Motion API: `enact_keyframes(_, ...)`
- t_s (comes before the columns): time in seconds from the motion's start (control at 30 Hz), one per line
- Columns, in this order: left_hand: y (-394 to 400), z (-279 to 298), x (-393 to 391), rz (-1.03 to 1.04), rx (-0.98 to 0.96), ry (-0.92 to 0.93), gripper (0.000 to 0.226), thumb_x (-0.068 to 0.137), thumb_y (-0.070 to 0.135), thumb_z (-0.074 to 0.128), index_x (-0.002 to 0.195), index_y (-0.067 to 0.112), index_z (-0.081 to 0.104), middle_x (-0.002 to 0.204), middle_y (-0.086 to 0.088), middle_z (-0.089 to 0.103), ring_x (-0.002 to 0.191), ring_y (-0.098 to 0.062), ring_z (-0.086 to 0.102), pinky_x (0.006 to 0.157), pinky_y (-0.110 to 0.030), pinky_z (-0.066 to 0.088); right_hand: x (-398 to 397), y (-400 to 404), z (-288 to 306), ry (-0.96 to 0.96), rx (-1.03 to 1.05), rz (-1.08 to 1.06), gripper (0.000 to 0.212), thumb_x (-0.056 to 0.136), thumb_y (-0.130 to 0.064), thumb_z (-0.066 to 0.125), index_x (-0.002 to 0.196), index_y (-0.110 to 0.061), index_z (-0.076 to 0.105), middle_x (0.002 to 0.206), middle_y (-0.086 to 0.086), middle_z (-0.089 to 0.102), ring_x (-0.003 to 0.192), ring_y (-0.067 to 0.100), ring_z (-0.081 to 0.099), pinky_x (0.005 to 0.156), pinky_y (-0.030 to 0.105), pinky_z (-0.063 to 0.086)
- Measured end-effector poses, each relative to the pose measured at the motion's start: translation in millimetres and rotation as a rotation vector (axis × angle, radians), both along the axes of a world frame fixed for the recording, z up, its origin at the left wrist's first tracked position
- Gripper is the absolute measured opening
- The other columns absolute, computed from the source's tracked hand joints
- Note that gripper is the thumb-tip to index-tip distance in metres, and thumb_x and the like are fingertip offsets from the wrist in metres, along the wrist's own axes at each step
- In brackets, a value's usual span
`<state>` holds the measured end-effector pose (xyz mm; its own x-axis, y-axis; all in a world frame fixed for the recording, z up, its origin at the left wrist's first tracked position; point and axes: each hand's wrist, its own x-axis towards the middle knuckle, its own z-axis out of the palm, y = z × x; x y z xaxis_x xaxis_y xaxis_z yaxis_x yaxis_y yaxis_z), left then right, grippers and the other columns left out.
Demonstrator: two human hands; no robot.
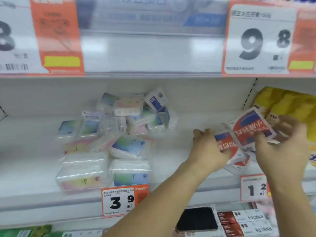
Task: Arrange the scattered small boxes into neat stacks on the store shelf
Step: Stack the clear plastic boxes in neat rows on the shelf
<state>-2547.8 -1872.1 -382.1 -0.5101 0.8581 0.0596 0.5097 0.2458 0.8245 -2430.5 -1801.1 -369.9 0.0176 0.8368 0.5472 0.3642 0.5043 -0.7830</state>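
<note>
On the white shelf lies a loose heap of small pastel boxes in clear wrap, some tilted, some flat, toward the left and middle. At the right, my right hand grips a red, white and blue box held tilted above the shelf. My left hand holds a second red and blue box just below and left of it. More boxes of that kind lie under both hands, partly hidden.
Yellow packs fill the shelf's right end. Price tags hang on the shelf edge, 3.9 and 1.2. Large price cards cover the shelf above. A black phone and red boxes sit on the shelf below.
</note>
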Motion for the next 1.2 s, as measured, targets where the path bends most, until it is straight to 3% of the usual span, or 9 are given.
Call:
enact_keyframes(0.1, 1.8, -13.8, 4.8, -0.015, -0.135, 0.157, 0.059, 0.083, 0.051, 0.062, 0.121, 0.008, 0.047, 0.119, -0.014, 0.042, 0.114, -0.032, 0.041, 0.098, -0.042, 0.041, 7.2, 9.1, -8.9, -0.224, -0.117, -0.025, 0.043, 0.077, -0.024, 0.071, 0.118, -0.016, 0.062, 0.121, 0.021, 0.059, 0.12, 0.039, 0.048, 0.101, 0.053, 0.042)
enact_keyframes(0.2, -4.9, -4.7, 5.3, 0.038, -0.031, 0.244, 0.056, 0.091, 0.045, 0.054, 0.129, 0.005, 0.045, 0.125, -0.016, 0.044, 0.118, -0.032, 0.04, 0.099, -0.042, 0.04, 7.6, 8.9, -9.1, -0.279, -0.162, -0.01, 0.043, 0.078, -0.025, 0.072, 0.12, -0.017, 0.064, 0.125, 0.023, 0.055, 0.124, 0.04, 0.044, 0.104, 0.053, 0.041)
enact_keyframes(0.43, -77.5, 34.6, -29.3, 0.073, 0.139, 0.56, 0.031, 0.087, 0.033, 0.057, 0.104, 0.008, 0.065, 0.103, -0.011, 0.062, 0.102, -0.029, 0.055, 0.088, -0.041, 0.046, -39.7, -41.0, 6.2, -0.232, 0.232, 0.103, 0.026, 0.075, -0.025, 0.06, 0.097, -0.015, 0.07, 0.098, 0.012, 0.066, 0.098, 0.032, 0.054, 0.093, 0.049, 0.043)
enact_keyframes(0.6, -150.2, 40.3, -87.1, 0.077, -0.175, 0.722, 0.052, 0.08, 0.057, 0.049, 0.124, 0.029, 0.058, 0.129, -0.002, 0.053, 0.127, -0.025, 0.041, 0.106, -0.045, 0.034, -68.5, -60.8, -5.2, -0.378, 0.229, 0.067, 0.02, 0.074, -0.031, 0.059, 0.09, -0.025, 0.07, 0.104, 0.001, 0.069, 0.109, 0.034, 0.055, 0.103, 0.062, 0.031)
enact_keyframes(0.73, -190.1, 39.3, -125.4, 0.106, -0.51, 0.597, 0.066, 0.078, 0.071, 0.05, 0.138, 0.047, 0.037, 0.152, 0.005, 0.029, 0.142, -0.025, 0.02, 0.115, -0.052, 0.017, -92.8, -86.1, -10.7, -0.442, 0.279, 0.156, 0.018, 0.074, -0.029, 0.061, 0.087, -0.023, 0.072, 0.106, 0.0, 0.069, 0.111, 0.032, 0.056, 0.107, 0.058, 0.029)
enact_keyframes(0.9, -207.5, 23.8, -142.1, 0.092, -0.435, 0.503, 0.066, 0.08, 0.075, 0.04, 0.138, 0.043, 0.039, 0.147, 0.008, 0.034, 0.135, -0.02, 0.033, 0.109, -0.041, 0.034, -128.4, -111.6, -20.4, -0.412, 0.293, 0.442, 0.021, 0.075, -0.022, 0.061, 0.092, -0.014, 0.072, 0.096, 0.006, 0.068, 0.092, 0.03, 0.061, 0.079, 0.04, 0.051)
enact_keyframes(1.07, -213.7, 19.9, -148.1, 0.112, -0.433, 0.526, 0.072, 0.071, 0.082, 0.029, 0.13, 0.045, 0.045, 0.141, 0.012, 0.035, 0.131, -0.016, 0.034, 0.104, -0.035, 0.035, -163.3, -94.6, -8.9, -0.506, -0.076, 0.696, 0.026, 0.089, -0.023, 0.062, 0.115, -0.022, 0.066, 0.112, -0.005, 0.06, 0.101, 0.014, 0.059, 0.088, 0.03, 0.05)
enact_keyframes(1.13, -214.7, 20.6, -151.7, 0.122, -0.447, 0.531, 0.058, 0.08, 0.075, 0.04, 0.125, 0.041, 0.051, 0.137, 0.012, 0.035, 0.127, -0.017, 0.036, 0.1, -0.033, 0.035, -171.5, -93.2, 1.9, -0.553, -0.26, 0.816, 0.019, 0.096, -0.036, 0.055, 0.107, -0.026, 0.067, 0.102, -0.01, 0.067, 0.091, 0.01, 0.063, 0.078, 0.025, 0.05)
enact_keyframes(1.2, -217.2, 18.8, -153.9, 0.133, -0.422, 0.512, 0.061, 0.081, 0.073, 0.044, 0.132, 0.038, 0.045, 0.139, 0.012, 0.033, 0.127, -0.017, 0.035, 0.099, -0.032, 0.035, -177.8, -99.8, 5.5, -0.649, -0.298, 0.88, 0.034, 0.1, -0.043, 0.044, 0.085, -0.021, 0.065, 0.079, -0.011, 0.066, 0.076, 0.01, 0.062, 0.062, 0.021, 0.042)
